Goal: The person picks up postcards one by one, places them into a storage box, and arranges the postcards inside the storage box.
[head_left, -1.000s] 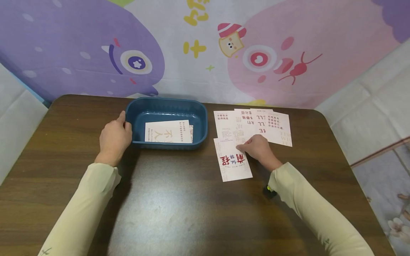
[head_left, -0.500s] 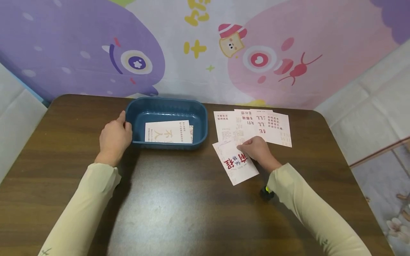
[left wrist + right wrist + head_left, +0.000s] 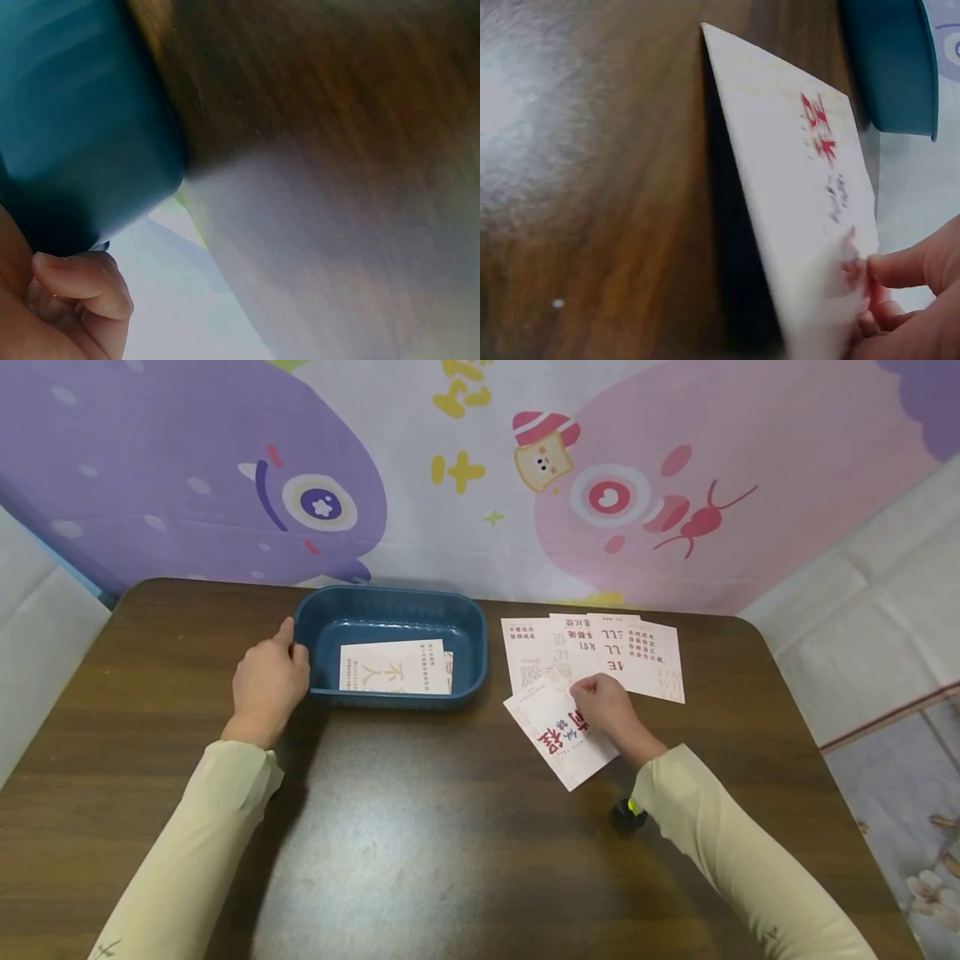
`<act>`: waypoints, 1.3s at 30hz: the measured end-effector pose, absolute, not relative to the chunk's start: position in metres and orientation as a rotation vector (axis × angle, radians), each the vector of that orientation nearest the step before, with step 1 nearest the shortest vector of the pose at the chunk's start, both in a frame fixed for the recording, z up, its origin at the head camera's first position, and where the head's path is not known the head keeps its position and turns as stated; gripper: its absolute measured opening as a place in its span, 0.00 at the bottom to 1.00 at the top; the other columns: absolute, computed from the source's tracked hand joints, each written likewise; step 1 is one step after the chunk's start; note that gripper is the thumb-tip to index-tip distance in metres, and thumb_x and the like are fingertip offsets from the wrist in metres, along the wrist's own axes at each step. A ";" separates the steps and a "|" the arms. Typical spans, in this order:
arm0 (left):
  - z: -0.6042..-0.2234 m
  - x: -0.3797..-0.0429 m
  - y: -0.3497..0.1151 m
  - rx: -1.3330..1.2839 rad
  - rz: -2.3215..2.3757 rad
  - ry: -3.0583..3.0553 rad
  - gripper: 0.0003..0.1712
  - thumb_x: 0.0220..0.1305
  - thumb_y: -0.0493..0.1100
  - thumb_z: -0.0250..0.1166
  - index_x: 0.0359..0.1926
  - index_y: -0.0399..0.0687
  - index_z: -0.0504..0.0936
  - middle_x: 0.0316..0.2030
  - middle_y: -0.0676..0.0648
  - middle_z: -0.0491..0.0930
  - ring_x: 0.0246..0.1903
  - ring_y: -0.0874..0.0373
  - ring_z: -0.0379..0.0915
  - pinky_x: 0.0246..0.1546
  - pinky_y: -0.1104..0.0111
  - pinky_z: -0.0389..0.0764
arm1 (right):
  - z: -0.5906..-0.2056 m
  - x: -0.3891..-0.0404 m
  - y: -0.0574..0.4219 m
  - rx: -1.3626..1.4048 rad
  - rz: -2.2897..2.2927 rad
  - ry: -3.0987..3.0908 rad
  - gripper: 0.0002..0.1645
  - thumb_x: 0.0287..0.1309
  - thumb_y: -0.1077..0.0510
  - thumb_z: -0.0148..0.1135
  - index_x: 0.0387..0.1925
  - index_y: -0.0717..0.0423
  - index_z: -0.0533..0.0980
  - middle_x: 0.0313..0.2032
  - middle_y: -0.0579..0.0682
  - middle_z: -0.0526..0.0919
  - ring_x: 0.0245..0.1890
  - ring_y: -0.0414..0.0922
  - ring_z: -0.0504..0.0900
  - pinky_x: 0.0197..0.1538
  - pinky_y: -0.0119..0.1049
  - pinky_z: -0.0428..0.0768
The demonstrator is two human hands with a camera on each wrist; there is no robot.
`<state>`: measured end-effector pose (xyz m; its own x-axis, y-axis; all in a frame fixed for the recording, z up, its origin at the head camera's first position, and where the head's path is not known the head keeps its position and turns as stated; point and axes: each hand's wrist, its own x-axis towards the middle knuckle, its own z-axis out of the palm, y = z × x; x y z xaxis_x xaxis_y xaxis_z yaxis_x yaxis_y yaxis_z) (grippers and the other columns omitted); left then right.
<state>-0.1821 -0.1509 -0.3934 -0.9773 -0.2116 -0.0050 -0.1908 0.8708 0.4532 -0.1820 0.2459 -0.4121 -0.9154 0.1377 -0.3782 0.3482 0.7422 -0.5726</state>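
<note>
My right hand (image 3: 609,710) pinches a white card (image 3: 562,747) with red and blue characters by its edge, between thumb and fingers. In the right wrist view the card (image 3: 795,165) is tilted, one side raised off the table over a dark shadow. Several printed white cards (image 3: 652,664) lie overlapping behind this hand. My left hand (image 3: 268,685) grips the left end of a dark blue plastic basin (image 3: 405,702); some of its fingers are curled beside the basin wall (image 3: 82,120) in the left wrist view. White cards (image 3: 392,668) lie inside the basin.
Brown wooden table (image 3: 420,860) under everything. A cartoon-printed cloth (image 3: 480,552) hangs just behind its far edge. Below the right sleeve (image 3: 720,827) a small black and yellow item (image 3: 628,814) shows at the wrist.
The pinched card has turned and shifted to the right, its lower end swinging right. My right hand has moved slightly right with it. The left hand and basin have stayed in place.
</note>
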 end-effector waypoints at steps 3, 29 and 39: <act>-0.393 -0.182 -0.151 0.319 -0.718 -2.995 0.29 0.63 0.44 0.38 0.65 0.43 0.55 0.47 0.29 0.72 0.24 0.44 0.65 0.25 0.55 0.66 | -0.415 -0.182 0.247 0.373 -0.994 2.663 0.19 0.60 0.53 0.44 0.45 0.61 0.72 0.35 0.54 0.75 0.29 0.43 0.73 0.27 0.29 0.70; -0.394 -0.183 -0.151 0.318 -0.690 -3.006 0.29 0.63 0.44 0.38 0.65 0.43 0.55 0.47 0.29 0.72 0.24 0.45 0.65 0.25 0.56 0.66 | -0.371 -0.205 0.251 0.065 -1.279 2.715 0.12 0.57 0.56 0.50 0.37 0.57 0.76 0.32 0.50 0.76 0.28 0.41 0.70 0.35 0.32 0.67; -0.394 -0.184 -0.151 0.328 -0.711 -3.025 0.29 0.63 0.45 0.38 0.66 0.44 0.53 0.50 0.29 0.70 0.27 0.43 0.66 0.28 0.54 0.67 | -0.339 -0.217 0.227 -0.130 -1.236 2.651 0.11 0.57 0.55 0.52 0.38 0.54 0.76 0.32 0.48 0.75 0.30 0.41 0.69 0.34 0.32 0.69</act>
